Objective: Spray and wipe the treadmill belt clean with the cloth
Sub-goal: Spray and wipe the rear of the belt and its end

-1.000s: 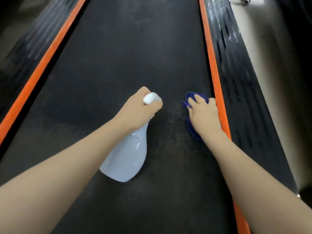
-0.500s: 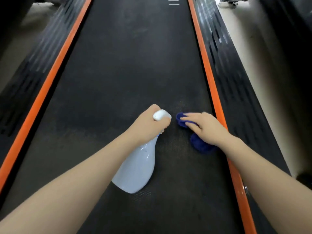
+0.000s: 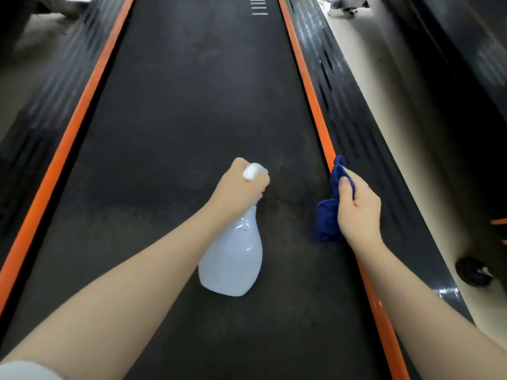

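The black treadmill belt [image 3: 192, 119] runs away from me between two orange strips. My left hand [image 3: 236, 189] grips the white head of a translucent white spray bottle [image 3: 233, 261], nozzle pointing forward over the belt's middle. My right hand [image 3: 356, 209] holds a bunched dark blue cloth [image 3: 327, 218], lifted off the belt beside the right orange strip [image 3: 312, 105]. A faint damp patch shows on the belt between the two hands.
Black ribbed side rails [image 3: 354, 127] flank the belt beyond each orange strip [image 3: 74, 127]. Pale floor [image 3: 384, 86] lies to the right, with a small black wheel [image 3: 473, 271] near the rail. White tick marks [image 3: 259, 6] sit at the belt's far end.
My right hand stopped pressing the cloth flat on the belt, gathered it up and lifted it toward the right orange strip. The left hand with the bottle stayed near the middle.
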### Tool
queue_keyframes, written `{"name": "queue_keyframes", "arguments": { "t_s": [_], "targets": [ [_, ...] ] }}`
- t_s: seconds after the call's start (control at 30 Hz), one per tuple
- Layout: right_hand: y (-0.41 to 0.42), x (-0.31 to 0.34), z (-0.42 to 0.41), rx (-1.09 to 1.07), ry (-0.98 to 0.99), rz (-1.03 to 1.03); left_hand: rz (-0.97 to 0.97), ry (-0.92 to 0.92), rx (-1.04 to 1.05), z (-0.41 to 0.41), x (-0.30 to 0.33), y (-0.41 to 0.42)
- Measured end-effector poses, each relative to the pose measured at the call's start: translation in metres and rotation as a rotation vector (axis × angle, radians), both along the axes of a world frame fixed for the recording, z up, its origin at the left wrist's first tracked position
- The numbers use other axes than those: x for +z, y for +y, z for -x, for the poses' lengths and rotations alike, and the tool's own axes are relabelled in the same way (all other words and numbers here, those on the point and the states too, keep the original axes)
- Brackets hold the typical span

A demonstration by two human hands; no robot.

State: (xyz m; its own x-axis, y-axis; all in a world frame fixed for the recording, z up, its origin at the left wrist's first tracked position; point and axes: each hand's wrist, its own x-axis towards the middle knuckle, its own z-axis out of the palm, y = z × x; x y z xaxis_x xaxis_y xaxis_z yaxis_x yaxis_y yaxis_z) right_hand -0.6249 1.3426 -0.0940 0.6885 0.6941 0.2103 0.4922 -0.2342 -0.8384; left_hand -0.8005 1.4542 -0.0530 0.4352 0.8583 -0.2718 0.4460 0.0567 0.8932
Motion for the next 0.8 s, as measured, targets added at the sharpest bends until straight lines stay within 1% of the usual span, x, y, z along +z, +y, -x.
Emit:
{"name": "queue_keyframes", "arguments": {
  "t_s": [0.07,0.13,0.23,0.27,0.33,0.37,0.43,0.5,0.57,0.63,0.7,0.73,0.8],
  "targets": [
    [0.007,-0.006,0.013,0.103,-0.116,0.061,-0.018,-0.013,0.066,0.017,0.001,0.007],
    [0.017,-0.018,0.034,0.290,-0.269,0.161,-0.036,0.003,0.112,0.025,0.001,0.012],
    [0.038,-0.047,0.049,0.623,-0.598,0.362,-0.053,-0.022,0.115,0.020,0.004,0.018],
    [0.049,-0.053,0.045,0.680,-0.674,0.411,-0.082,-0.025,0.108,0.017,0.005,0.021],
    [0.074,-0.060,0.028,0.664,-0.773,0.441,-0.161,-0.025,0.112,0.011,0.010,0.031],
    [0.087,-0.061,0.017,0.586,-0.812,0.440,-0.184,-0.038,0.132,0.007,0.012,0.035],
    [0.123,-0.060,-0.013,0.391,-0.822,0.496,-0.197,-0.066,0.146,0.001,0.013,0.044],
    [0.152,-0.057,-0.032,0.332,-0.818,0.615,-0.196,-0.046,0.113,-0.005,0.010,0.047],
    [0.150,-0.055,-0.032,0.319,-0.777,0.654,-0.177,-0.014,0.094,-0.012,0.006,0.052],
    [0.117,-0.049,-0.016,0.307,-0.803,0.643,-0.119,0.020,0.076,-0.015,0.005,0.054],
    [0.087,-0.040,-0.003,0.302,-0.774,0.649,-0.080,0.048,0.036,-0.020,0.002,0.058],
    [0.086,-0.039,-0.007,0.300,-0.777,0.691,-0.072,0.062,0.012,-0.022,-0.002,0.060],
    [0.110,-0.039,-0.024,0.243,-0.816,0.672,-0.074,0.080,0.000,-0.026,-0.006,0.063]
  ]
}}
